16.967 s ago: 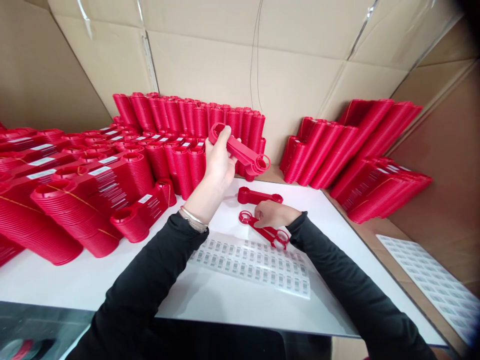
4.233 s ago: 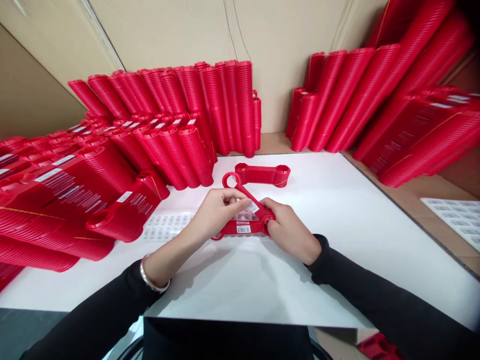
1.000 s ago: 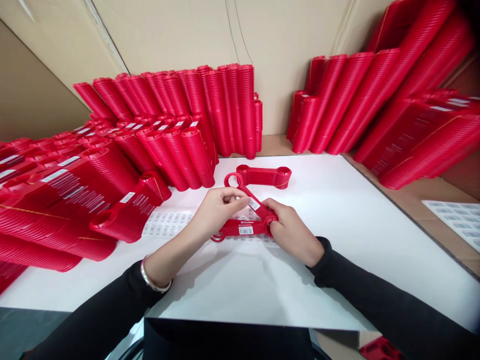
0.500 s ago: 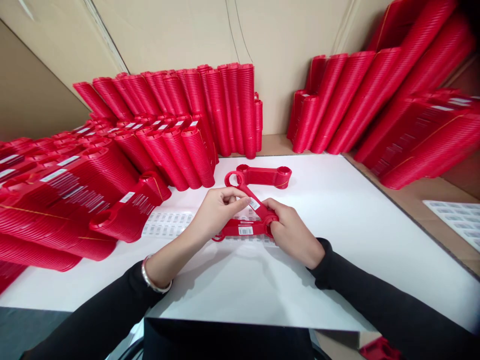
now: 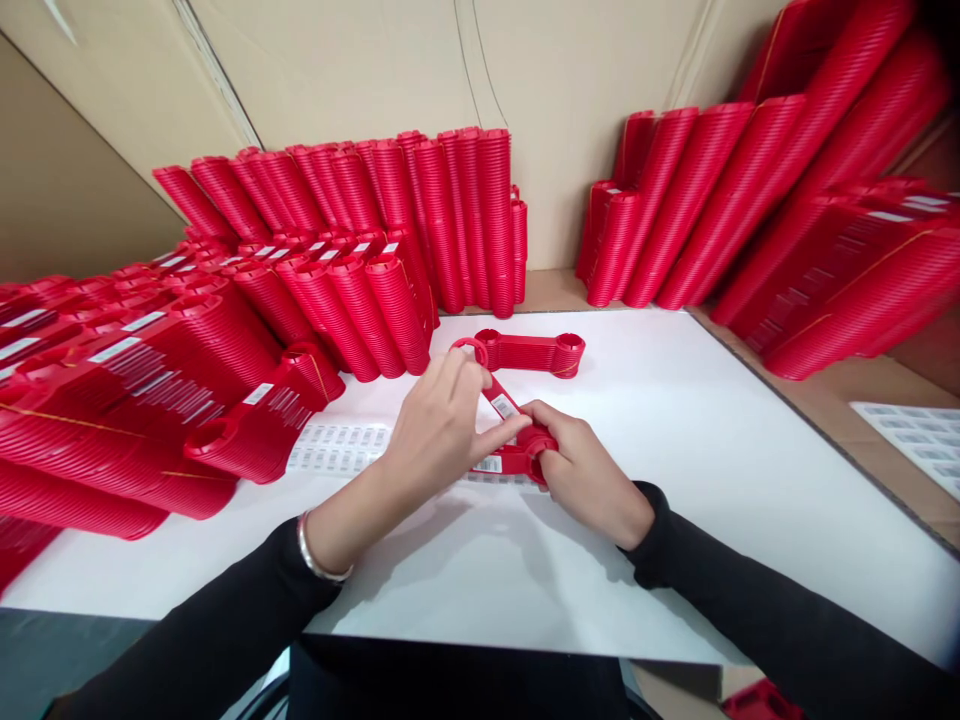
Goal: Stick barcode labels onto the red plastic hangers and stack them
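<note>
White worktop (image 5: 675,480), flat, matte, evenly lit. Brown cardboard walls (image 5: 360,70) stand close behind and to both sides, seams taped. Cardboard-brown ledge (image 5: 847,390) runs along the worktop's right edge and back. Soft shadows only; light diffuse, from above. Dark floor (image 5: 45,650) shows at lower left.

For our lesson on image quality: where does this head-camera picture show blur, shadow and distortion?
Head view: the red stacks at far right smear with blur; soft shadows fall on the white table under the left hand and right hand; the corner at top right darkens; straight edges bow.
</note>
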Demonstrator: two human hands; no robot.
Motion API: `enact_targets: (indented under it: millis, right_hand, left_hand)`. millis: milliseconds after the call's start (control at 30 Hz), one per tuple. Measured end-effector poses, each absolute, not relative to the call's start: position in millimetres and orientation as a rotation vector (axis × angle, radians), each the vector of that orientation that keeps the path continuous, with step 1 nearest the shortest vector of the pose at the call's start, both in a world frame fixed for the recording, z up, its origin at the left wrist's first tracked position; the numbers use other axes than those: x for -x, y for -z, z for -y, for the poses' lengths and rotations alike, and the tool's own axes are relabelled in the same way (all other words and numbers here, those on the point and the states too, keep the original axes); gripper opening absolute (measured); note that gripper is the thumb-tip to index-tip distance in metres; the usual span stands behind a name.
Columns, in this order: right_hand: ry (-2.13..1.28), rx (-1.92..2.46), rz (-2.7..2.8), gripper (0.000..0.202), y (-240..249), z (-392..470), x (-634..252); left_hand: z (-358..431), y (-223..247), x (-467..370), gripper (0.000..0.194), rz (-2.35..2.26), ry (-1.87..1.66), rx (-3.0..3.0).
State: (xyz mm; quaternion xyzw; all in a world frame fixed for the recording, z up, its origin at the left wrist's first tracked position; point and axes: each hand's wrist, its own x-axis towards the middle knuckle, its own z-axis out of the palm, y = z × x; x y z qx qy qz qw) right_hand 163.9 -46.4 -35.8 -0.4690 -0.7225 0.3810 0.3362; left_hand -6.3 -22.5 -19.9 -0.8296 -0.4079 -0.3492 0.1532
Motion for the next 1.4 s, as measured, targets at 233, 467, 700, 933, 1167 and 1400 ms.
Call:
enact_targets:
  millis: [233, 467, 700, 933, 1167, 1400]
  right_hand:
    - [-1.027, 1.188, 1.87, 0.027, 31, 50, -162]
    - [-1.028, 1.205, 1.906, 0.026, 30, 47, -167]
    - [-1.001, 1.21, 1.898, 0.032, 31, 42, -173]
    - [-0.958, 1.348, 1.904, 0.029, 31, 38, -176]
    - [-0.943, 1.519, 1.974, 0.025, 36, 37, -174]
    - [-0.966, 1.532, 1.984, 0.028, 35, 36, -174]
  left_hand:
    - [16, 20, 11, 0.037, 1.321, 1.163, 2.353]
    - [17, 22, 10, 0.016, 1.453, 1.676, 2.357]
    - [15, 26, 11, 0.02, 1.439, 2.154, 2.494]
    - [20, 25, 10, 0.012, 1.493, 1.146, 2.707]
    - [18, 31, 8, 0.023, 1.45, 0.643, 2.958]
    - [18, 32, 8, 0.023, 1.612, 0.485, 3.021]
